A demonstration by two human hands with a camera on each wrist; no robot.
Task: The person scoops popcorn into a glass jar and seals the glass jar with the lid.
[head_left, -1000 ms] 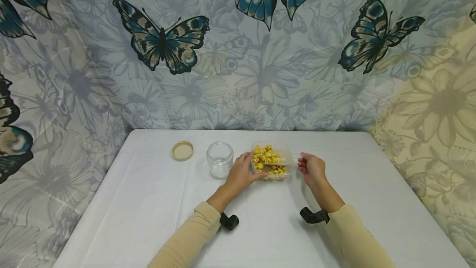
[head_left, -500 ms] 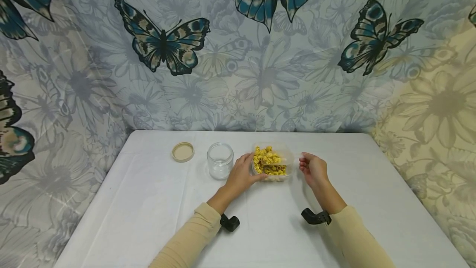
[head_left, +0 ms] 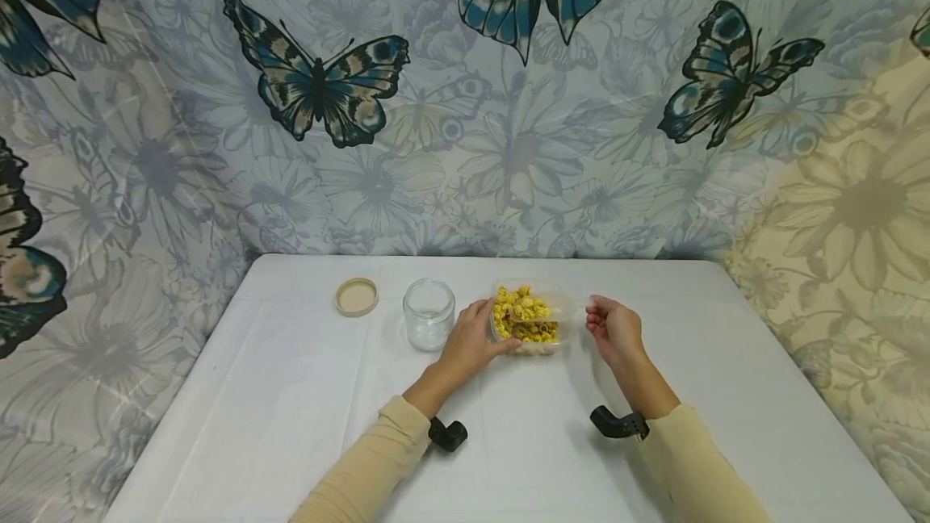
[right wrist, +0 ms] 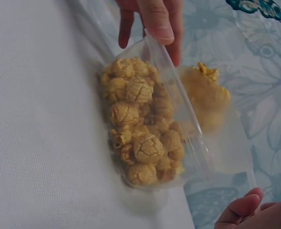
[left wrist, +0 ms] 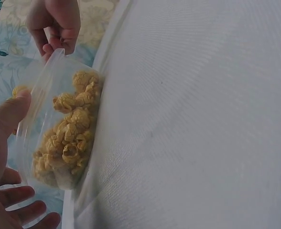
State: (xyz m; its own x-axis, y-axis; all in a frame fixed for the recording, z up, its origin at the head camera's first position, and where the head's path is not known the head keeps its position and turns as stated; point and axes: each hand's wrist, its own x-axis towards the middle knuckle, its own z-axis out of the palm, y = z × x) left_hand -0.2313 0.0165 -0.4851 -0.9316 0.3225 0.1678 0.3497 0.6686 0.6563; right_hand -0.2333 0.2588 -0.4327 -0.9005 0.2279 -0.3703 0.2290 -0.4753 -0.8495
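Observation:
My left hand holds the left side of a clear plastic container, its thumb at the near rim. Yellow popcorn fills much of this container, which stands on the table. To its right, my right hand pinches the thin handle of a translucent scoop. The bowl of the scoop is over the popcorn, at or above the rim, and several popcorn pieces show at it. Left of my left hand stands a clear glass jar, open at the top, with nothing visible inside.
A round beige lid lies left of the jar. Everything rests on a white-covered table, whose far edge meets a butterfly-patterned cloth backdrop. A black wrist camera sits on each wrist.
My right hand has shifted slightly to the right with the scoop. Popcorn has moved inside the container, covering a gap near the front. My left hand keeps its place.

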